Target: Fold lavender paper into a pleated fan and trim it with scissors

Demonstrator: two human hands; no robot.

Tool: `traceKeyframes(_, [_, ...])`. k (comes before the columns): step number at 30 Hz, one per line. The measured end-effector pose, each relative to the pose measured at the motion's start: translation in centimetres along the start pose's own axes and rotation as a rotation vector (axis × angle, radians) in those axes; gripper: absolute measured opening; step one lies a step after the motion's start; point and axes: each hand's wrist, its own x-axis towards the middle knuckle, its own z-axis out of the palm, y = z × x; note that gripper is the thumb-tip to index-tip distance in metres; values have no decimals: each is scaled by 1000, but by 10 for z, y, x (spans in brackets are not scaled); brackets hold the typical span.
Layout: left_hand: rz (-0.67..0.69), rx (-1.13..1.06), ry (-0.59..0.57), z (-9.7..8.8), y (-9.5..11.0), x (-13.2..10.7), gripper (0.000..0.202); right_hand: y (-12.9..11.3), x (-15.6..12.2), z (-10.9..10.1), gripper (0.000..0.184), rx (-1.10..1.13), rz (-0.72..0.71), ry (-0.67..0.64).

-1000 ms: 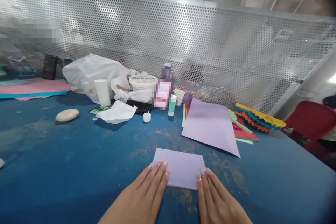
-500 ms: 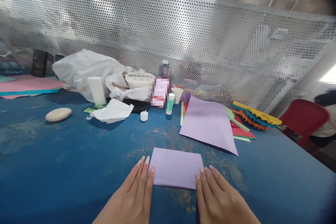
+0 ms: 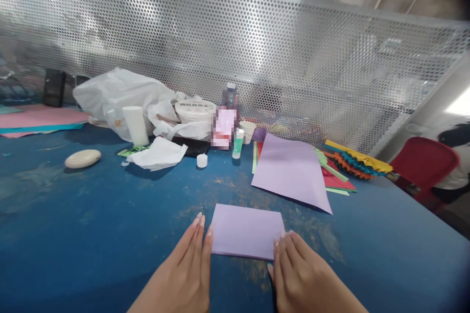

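Note:
A folded sheet of purple paper (image 3: 246, 231) lies flat on the blue table in front of me. My left hand (image 3: 189, 259) rests at its left edge, fingers stretched out and close together, the tips by the paper. At the lower right corner, the fingertips of my right hand (image 3: 299, 266) touch the paper; these fingers are slightly bent, and the thumb tip shows below the paper's near edge. A larger purple sheet (image 3: 292, 171) lies farther back to the right, over several coloured papers.
Behind stand a white plastic bag (image 3: 121, 95), a paper cup (image 3: 135, 124), a lidded tub (image 3: 195, 110) and a glue tube (image 3: 238, 144). A pale oval object (image 3: 82, 159) lies left. Pleated papers (image 3: 358, 159) lie right, before a perforated metal panel (image 3: 235, 34).
My left fingers have slid slightly left, off the paper's edge. The right fingers have bent a little more, and the right thumb tip has come into view.

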Motion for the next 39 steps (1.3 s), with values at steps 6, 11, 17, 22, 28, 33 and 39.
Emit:
traceKeyframes(6, [-39,-19,17,-3,0,0,45,23,22,-32,28,-19,-182,-160])
traceKeyframes(11, [-47,-18,46,-5,-5,5,51,24,25,-34,24,-17,-186,-218])
traceKeyframes(17, [-56,-360,109,-22,-6,23,43,36,37,-40,12,25,-152,-270])
traceKeyframes(22, [-389,-1058,-79,-23,-7,30,25,38,44,-40,19,193,3,-72])
traceKeyframes(28, [-798,-1540,-218,-7,-20,40,35,28,41,-37,30,526,52,30])
traceKeyframes(33, [-792,-1285,-134,-4,-20,34,28,38,42,-30,41,733,144,-146])
traceKeyframes(39, [-364,-777,-305,17,-26,23,59,41,42,-23,64,862,6,-484])
